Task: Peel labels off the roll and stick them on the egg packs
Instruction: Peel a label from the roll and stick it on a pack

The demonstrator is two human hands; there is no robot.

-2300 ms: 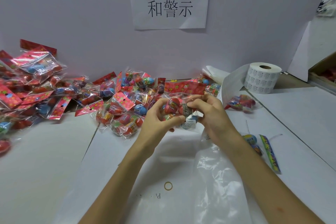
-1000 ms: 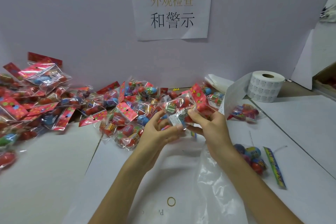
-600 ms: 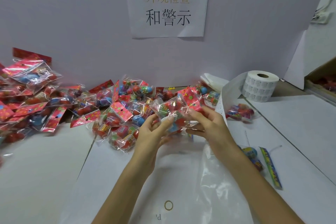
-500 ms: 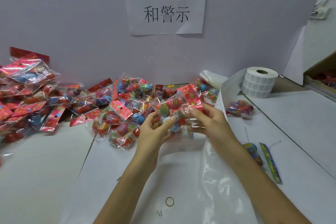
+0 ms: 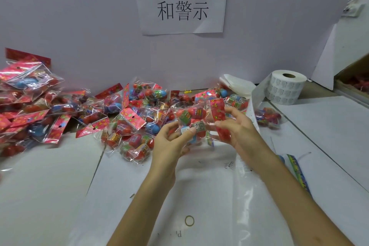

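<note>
Where the left hand (image 5: 171, 143) pinches, the egg pack (image 5: 192, 114) bears a label (image 5: 200, 126).

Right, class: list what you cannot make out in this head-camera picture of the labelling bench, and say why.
Head view throughout.
Label on the held egg pack: print too small and blurred.
Held egg pack's underside: hidden by the left hand.
Green-edged pack: mostly hidden by the right forearm.
Cardboard box: cut off by the right edge.
Label roll print: too small.
</note>
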